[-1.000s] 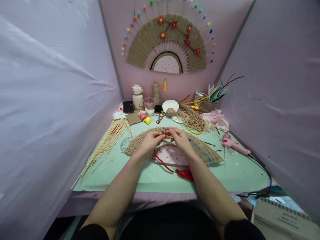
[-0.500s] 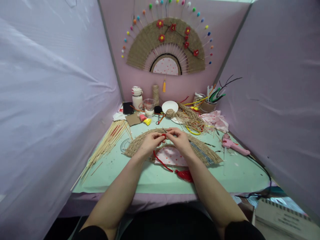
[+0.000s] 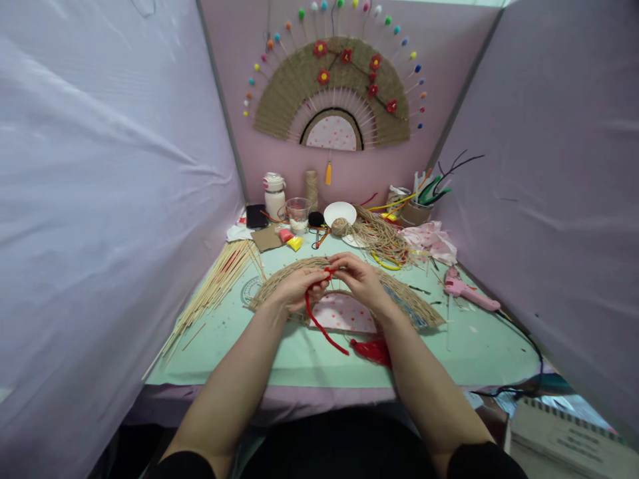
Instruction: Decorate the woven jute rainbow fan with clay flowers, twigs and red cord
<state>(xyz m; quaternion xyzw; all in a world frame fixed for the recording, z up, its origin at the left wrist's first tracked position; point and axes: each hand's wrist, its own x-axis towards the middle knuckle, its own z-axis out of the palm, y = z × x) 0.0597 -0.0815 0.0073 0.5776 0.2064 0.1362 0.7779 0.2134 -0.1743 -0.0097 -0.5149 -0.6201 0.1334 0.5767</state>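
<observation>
Both hands meet above the middle of a woven twine fan (image 3: 279, 283) lying on the table. My left hand (image 3: 302, 287) is closed on a red pipe cleaner (image 3: 324, 332), whose free tail hangs down over the fan's dotted cloth centre (image 3: 344, 311). Pinched fingers of my right hand (image 3: 358, 276) hold the same pipe cleaner at its upper, bent part. Fingers partly hide that part, so its shape is unclear. A red tassel (image 3: 370, 350) lies by the fan's lower edge, close to my right forearm.
Bamboo sticks (image 3: 214, 286) lie at the left, over a protractor (image 3: 251, 290). A pink glue gun (image 3: 469, 293) with a black cord rests at the right. Behind stand a cup (image 3: 298, 216), a white bottle (image 3: 274, 196) and loose twine (image 3: 382, 233). A finished fan (image 3: 279, 100) hangs on the back wall.
My left hand has turned a little, and the pipe cleaner's tail has swung slightly lower. More red shows between the fingertips. The fan stays in place.
</observation>
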